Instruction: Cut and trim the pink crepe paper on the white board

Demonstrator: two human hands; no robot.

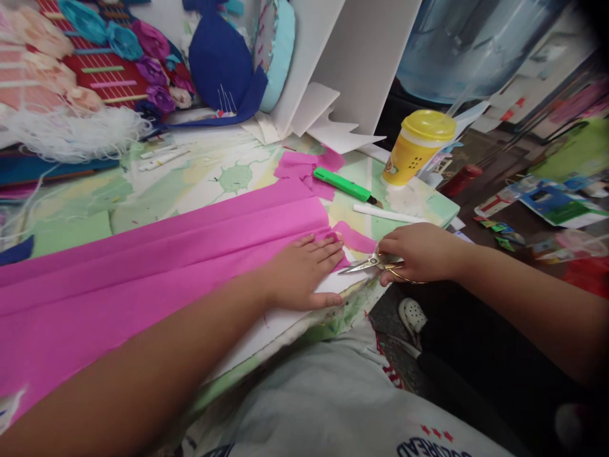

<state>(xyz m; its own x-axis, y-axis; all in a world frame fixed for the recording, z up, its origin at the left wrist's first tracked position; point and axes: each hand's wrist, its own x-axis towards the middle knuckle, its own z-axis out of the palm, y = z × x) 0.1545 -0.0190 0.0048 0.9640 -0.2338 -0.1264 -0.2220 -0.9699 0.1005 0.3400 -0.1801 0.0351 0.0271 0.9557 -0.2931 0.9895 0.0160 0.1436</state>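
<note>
A long sheet of pink crepe paper point(157, 260) lies folded across the table, running from the lower left to the middle. My left hand point(304, 270) presses flat on its right end, fingers spread. My right hand point(419, 252) grips small gold-handled scissors point(368, 263), blades pointing left at the paper's end edge, just beside my left fingertips. A cut pink piece point(356, 238) lies just above the blades.
Pink scraps point(304, 168), a green utility knife point(343, 185), a white strip point(387, 214) and a yellow lidded cup point(416, 149) sit at the table's far right corner. White foam boards point(333, 63) lean behind. Paper flowers point(147, 57) and white fringe point(76, 133) fill the back left.
</note>
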